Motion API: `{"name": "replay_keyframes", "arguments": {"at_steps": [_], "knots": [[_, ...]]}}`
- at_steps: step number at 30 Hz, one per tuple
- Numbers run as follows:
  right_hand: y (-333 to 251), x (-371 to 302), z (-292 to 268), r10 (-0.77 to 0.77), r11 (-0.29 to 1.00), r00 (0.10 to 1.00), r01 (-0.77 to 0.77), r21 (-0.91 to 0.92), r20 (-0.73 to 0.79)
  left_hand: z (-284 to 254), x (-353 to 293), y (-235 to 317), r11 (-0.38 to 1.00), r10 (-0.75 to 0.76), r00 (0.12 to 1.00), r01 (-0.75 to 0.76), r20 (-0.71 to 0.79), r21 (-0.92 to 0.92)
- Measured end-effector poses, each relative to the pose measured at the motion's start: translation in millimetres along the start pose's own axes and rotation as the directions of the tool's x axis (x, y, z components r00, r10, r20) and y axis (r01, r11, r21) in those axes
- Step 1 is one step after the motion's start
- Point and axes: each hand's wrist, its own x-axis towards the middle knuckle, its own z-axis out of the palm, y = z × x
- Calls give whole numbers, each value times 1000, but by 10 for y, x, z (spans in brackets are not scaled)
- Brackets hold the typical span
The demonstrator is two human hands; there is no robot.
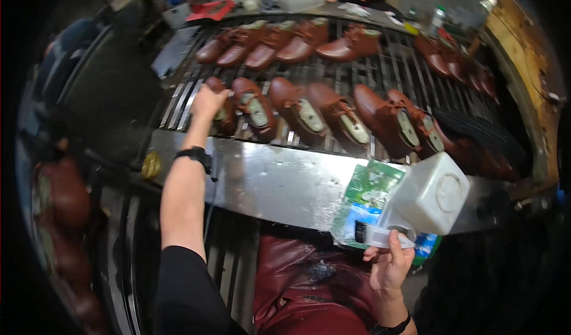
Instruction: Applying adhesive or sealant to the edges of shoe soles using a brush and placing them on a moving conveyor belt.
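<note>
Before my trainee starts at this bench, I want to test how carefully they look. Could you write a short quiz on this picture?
1. True or false: the right hand is empty.
2. Where in the near row is the shoe that the left hand touches? A) leftmost B) middle C) rightmost
3. Fill in: the white container is nearer the ____ hand.

Key: 1 false, it holds a brush; 2 A; 3 right.

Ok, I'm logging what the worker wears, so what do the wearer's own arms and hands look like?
The left forearm is bare below a short black sleeve, with a black watch-like band on its wrist. The left hand and right hand are both ungloved. A thin dark strap circles the right wrist; no right sleeve shows.
</note>
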Motion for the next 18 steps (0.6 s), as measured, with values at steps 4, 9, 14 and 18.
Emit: {"name": "replay_keyframes", "arguments": {"at_steps": [4,9,14,18], "knots": [[52,69,-226,-78,997,995,79,15,-56,-841,-1374,252,900,332,907,-387,-259,-200],[-13,11,-430,-62,997,997,60,50,54,-3109,-2325,126,801,590,531,-296,-607,520],[-93,-204,-539,-74,970,970,16,244,231,-4503,-1767,-1013,874,-418,905,375,84,310],[-50,-259,-766,-75,957,976,13,291,205,-4272,-1275,-2171,903,-378,926,374,-26,213]]}}
